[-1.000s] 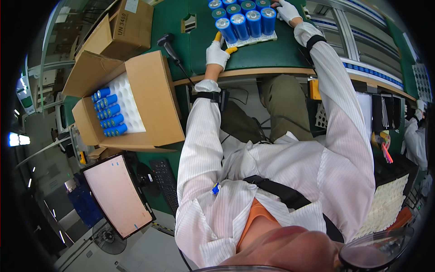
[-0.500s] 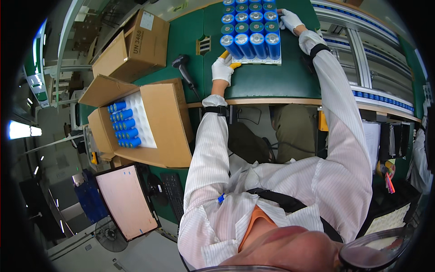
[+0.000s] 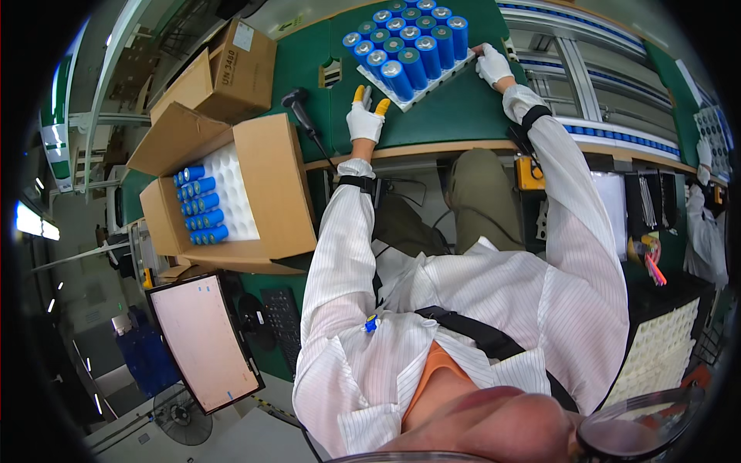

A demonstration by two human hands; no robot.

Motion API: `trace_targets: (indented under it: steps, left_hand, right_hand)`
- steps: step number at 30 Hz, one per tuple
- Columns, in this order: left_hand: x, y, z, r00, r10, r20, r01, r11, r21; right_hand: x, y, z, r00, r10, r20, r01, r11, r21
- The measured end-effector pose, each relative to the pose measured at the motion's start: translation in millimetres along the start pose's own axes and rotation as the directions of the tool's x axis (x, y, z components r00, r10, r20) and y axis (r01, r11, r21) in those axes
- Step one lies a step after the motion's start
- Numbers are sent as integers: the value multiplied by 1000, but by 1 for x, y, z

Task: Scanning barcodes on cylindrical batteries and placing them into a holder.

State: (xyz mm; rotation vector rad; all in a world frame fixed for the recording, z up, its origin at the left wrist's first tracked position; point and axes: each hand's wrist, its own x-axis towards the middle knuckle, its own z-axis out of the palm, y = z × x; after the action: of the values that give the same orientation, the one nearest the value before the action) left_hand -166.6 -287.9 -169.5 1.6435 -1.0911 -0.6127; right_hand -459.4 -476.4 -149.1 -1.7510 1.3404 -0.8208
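The tray of blue cells [image 3: 409, 54] sits at one o'clock of my left hand [image 3: 365, 119], fingers spread flat; my right hand [image 3: 492, 65] grips its corner.

Green bench [image 3: 463, 116] w/ cell tray [image 3: 413, 48], scanner [image 3: 297, 104]

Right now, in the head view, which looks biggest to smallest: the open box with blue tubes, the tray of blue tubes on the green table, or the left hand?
1. Open box, biggest by far.
2. Tray of tubes, though it lies farther from the camera, so its true size is unsure.
3. Left hand, smallest.
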Motion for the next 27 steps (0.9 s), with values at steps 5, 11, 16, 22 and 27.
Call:
trace_targets:
  steps: [5,11,16,22,27]
  left_hand:
    - [-28,14,-1,997,69,21,-72,944,321]
    - [-27,14,0,995,23,-94,-31,996,-83]
    - [-9,7,7,968,-99,-232,26,954,-298]
    - [-5,3,4,944,-92,-318,9,967,-254]
    - [-11,-4,3,921,-28,-389,96,983,157]
  right_hand:
    - [-52,-5,-1,997,65,30,-66,998,21]
    - [-98,-12,1,993,66,94,-72,995,63]
    - [-120,-22,6,964,158,214,-215,936,277]
    - [-175,-14,-50,984,-147,104,161,976,-144]
    - [-279,14,-153,990,22,-137,-64,950,-305]
